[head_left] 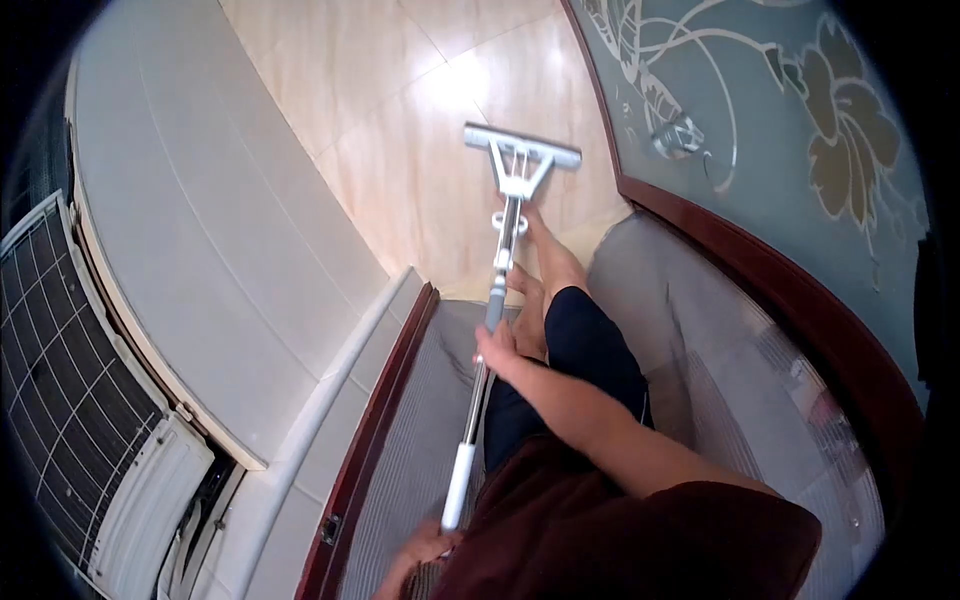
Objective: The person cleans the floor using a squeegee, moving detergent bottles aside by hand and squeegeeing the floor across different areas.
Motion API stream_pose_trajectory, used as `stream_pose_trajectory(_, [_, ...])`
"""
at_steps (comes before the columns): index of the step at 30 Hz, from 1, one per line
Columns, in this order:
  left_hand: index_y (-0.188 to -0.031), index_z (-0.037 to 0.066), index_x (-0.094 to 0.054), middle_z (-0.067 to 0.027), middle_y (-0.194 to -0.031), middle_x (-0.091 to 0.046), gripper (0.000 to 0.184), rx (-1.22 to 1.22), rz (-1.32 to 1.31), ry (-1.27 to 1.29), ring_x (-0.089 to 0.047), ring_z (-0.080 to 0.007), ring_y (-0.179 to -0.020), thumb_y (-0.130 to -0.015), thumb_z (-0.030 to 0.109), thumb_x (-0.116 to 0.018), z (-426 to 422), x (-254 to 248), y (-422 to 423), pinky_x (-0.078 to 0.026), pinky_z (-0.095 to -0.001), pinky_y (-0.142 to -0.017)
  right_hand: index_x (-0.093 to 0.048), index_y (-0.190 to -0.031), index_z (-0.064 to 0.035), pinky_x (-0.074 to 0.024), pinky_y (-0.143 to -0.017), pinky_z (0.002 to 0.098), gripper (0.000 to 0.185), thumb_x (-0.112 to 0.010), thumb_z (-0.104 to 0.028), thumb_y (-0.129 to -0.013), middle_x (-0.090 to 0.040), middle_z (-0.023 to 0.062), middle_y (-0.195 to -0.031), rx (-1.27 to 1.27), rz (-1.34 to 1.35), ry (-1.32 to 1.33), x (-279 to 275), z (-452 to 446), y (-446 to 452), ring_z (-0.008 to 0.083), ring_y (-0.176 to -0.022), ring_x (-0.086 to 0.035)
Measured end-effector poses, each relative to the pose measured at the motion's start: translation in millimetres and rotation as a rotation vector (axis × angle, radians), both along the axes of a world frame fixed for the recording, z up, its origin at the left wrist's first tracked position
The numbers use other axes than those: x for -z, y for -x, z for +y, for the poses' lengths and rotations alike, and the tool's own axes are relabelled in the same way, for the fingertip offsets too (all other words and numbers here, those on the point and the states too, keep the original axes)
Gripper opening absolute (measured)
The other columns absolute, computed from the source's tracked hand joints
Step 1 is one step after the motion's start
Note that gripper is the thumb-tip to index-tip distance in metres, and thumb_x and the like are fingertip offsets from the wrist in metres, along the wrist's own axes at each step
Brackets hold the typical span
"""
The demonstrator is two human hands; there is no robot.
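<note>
A sponge mop (472,405) runs lengthwise in front of my body, with a white grip at its near end and a wide grey-white head at the far end. My right hand (497,347) is wrapped around its pole, just below the grey sleeve. Down at the white grip's end, my left hand (425,545) is closed on the mop; it is slightly blurred and its fingers are partly hidden. Ahead of my feet, the mop head appears over the shiny tiled floor (400,130). Whether it touches the tiles I cannot tell.
A dark red door frame (375,430) stands at my left, beside a white tiled wall (200,200) and an appliance with a wire grille (50,370). To the right is a frosted glass door (740,130) with a flower pattern. Grey ribbed flooring (650,260) lies around my legs.
</note>
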State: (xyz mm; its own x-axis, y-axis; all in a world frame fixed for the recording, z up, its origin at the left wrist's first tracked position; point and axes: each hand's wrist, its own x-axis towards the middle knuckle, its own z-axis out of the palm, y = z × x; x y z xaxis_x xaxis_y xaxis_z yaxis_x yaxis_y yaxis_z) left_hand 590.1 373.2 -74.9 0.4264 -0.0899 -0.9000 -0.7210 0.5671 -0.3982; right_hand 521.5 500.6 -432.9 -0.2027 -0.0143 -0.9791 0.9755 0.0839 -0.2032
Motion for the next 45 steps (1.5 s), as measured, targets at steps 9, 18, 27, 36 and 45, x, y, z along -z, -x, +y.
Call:
stream_pose_trajectory(9, [-0.084, -0.006, -0.065, -0.0183, -0.077, -0.066, 0.038, 0.075, 0.122, 0.113, -0.064, -0.0254, -0.077, -0.078, 0.031, -0.066, 46, 15, -97, -0.049, -0.0400, -0.069, -0.040, -0.106, 0.0028, -0.0479, -0.040, 0.0374, 0.033, -0.051, -0.018, -0.084, -0.054, 0.0138, -0.064, -0.023, -0.082, 0.016, -32, 43, 47, 0.0259, -0.047, -0.059])
stream_pose_trajectory(18, [-0.094, -0.001, -0.057, -0.0095, -0.068, -0.057, 0.041, -0.373, 0.592, 0.177, -0.052, -0.0169, -0.066, -0.090, 0.039, -0.057, 187, 96, 11, -0.042, -0.0332, -0.061, -0.050, -0.100, 0.0058, -0.0519, -0.065, 0.0421, 0.042, -0.055, -0.030, -0.079, -0.062, 0.0240, -0.091, -0.275, 0.236, -0.097, 52, 126, 169, 0.0353, -0.081, -0.064])
stream_pose_trajectory(27, [-0.085, -0.009, -0.060, -0.0143, -0.067, -0.057, 0.059, -0.149, 0.248, 0.526, -0.051, -0.0209, -0.067, -0.095, 0.045, -0.041, 165, -7, -64, -0.042, -0.0385, -0.062, -0.039, -0.123, 0.0032, -0.0523, -0.047, 0.0353, 0.048, -0.050, -0.020, -0.082, -0.056, 0.0161, -0.078, 0.036, 0.089, 0.016, 13, 131, -30, 0.0243, -0.057, -0.061])
stream_pose_trajectory(36, [-0.061, -0.007, -0.057, -0.0075, -0.048, -0.042, 0.049, 0.165, 0.774, 0.751, -0.039, -0.0150, -0.048, -0.089, 0.033, -0.058, 116, -56, -51, -0.033, -0.0374, -0.046, -0.039, -0.104, -0.0034, -0.0492, -0.039, 0.0379, 0.029, -0.051, -0.024, -0.087, -0.047, 0.0098, -0.067, 0.442, -0.223, 0.213, -56, 99, 2, 0.0220, -0.045, -0.053])
stream_pose_trajectory(45, [-0.071, 0.000, -0.057, -0.0034, -0.064, -0.052, 0.053, 0.011, 1.722, 1.350, -0.048, -0.0146, -0.059, -0.094, 0.046, -0.047, 47, 20, 125, -0.040, -0.0306, -0.054, -0.037, -0.106, 0.0007, -0.0521, -0.045, 0.0424, 0.030, -0.045, -0.023, -0.089, -0.052, 0.0159, -0.084, 0.761, -0.227, 0.330, 18, 64, 119, 0.0277, -0.060, -0.060])
